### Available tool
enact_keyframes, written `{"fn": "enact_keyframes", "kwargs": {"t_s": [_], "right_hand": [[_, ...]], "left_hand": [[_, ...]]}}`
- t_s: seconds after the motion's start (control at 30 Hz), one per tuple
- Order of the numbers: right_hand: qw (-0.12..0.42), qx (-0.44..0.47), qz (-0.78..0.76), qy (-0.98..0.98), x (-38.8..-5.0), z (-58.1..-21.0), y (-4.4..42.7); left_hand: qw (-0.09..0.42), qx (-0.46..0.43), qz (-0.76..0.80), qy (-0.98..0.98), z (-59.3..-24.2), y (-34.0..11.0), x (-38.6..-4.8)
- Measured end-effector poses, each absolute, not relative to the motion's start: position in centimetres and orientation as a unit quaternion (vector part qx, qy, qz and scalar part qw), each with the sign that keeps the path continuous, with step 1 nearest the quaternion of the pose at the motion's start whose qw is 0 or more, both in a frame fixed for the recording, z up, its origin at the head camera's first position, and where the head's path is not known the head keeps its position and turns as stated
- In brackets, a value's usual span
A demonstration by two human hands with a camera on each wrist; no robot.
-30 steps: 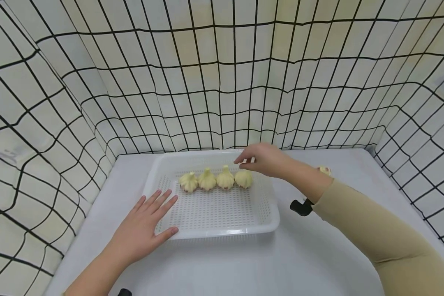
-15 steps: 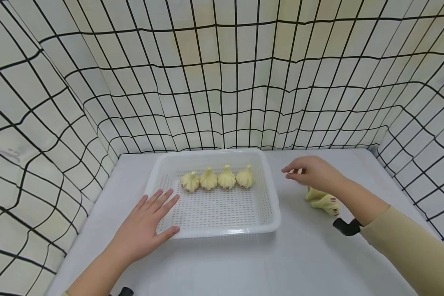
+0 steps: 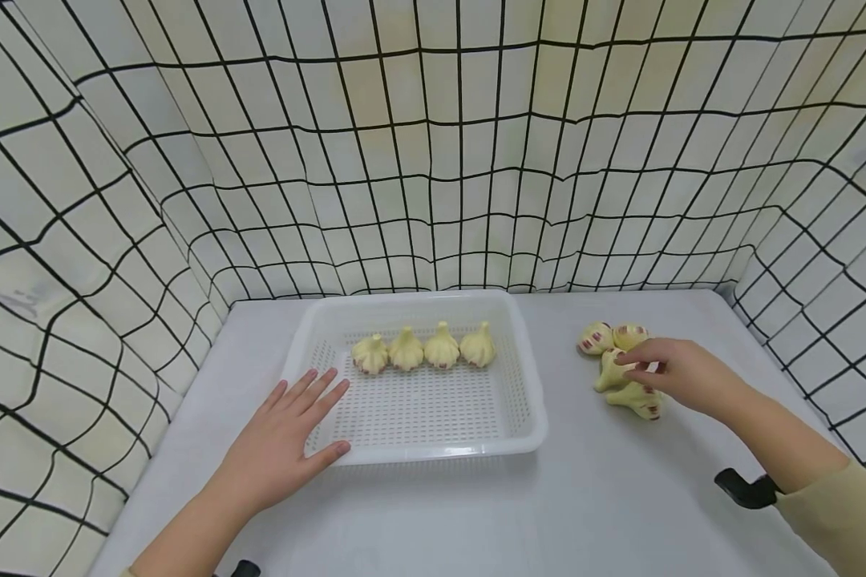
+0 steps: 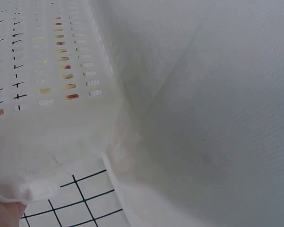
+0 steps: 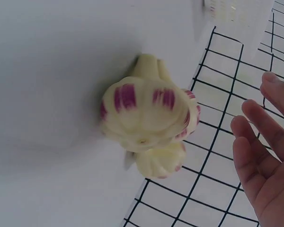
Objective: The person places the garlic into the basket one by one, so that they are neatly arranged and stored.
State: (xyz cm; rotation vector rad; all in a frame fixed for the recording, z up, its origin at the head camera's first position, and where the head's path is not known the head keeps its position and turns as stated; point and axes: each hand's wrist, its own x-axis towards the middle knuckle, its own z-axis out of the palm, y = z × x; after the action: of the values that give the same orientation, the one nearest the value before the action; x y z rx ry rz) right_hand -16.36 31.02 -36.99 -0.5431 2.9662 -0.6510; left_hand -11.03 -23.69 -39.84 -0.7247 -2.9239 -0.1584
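A row of upright garlic bulbs [image 3: 442, 350] stands toward the back of the white perforated basket [image 3: 426, 455]. My left hand [image 3: 277, 441] lies with spread fingers at the basket's left front corner. To the right of the basket, several purple-striped garlic bulbs [image 3: 595, 339] lie in a cluster on the table. My right hand [image 3: 685, 373] hovers over this cluster, fingers loosely bent and apart. In the right wrist view its fingers hold nothing, and a garlic bulb [image 5: 144, 113] lies in front of others. The left wrist view shows the slotted basket wall [image 4: 52, 125] close up.
Black-lined grid sheets [image 3: 462, 160] rise behind the table and on both sides. The white table [image 3: 462, 521] extends in front of the basket and to its right. A black strap piece [image 3: 746, 487] is at my right wrist.
My right hand has moved from above the basket's back right to the loose garlic on the right. The rightmost bulb in the row is now fully visible. My left hand stays put.
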Motion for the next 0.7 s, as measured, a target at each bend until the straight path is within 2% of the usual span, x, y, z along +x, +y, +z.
{"fn": "enact_keyframes", "kwargs": {"t_s": [0.13,0.37,0.7], "right_hand": [[0.021,-0.178,-0.181,0.967,-15.8,-37.5,31.8],[0.043,-0.161,-0.121,0.979,-15.2,-38.7,32.4],[0.033,-0.17,-0.054,0.983,-15.0,-40.3,32.5]], "left_hand": [[0.069,-0.241,-0.055,-0.966,-39.9,-23.7,-11.1],[0.059,-0.24,-0.06,-0.967,-39.8,-23.8,-11.1],[0.061,-0.239,-0.059,-0.967,-39.9,-23.8,-11.2]]}}
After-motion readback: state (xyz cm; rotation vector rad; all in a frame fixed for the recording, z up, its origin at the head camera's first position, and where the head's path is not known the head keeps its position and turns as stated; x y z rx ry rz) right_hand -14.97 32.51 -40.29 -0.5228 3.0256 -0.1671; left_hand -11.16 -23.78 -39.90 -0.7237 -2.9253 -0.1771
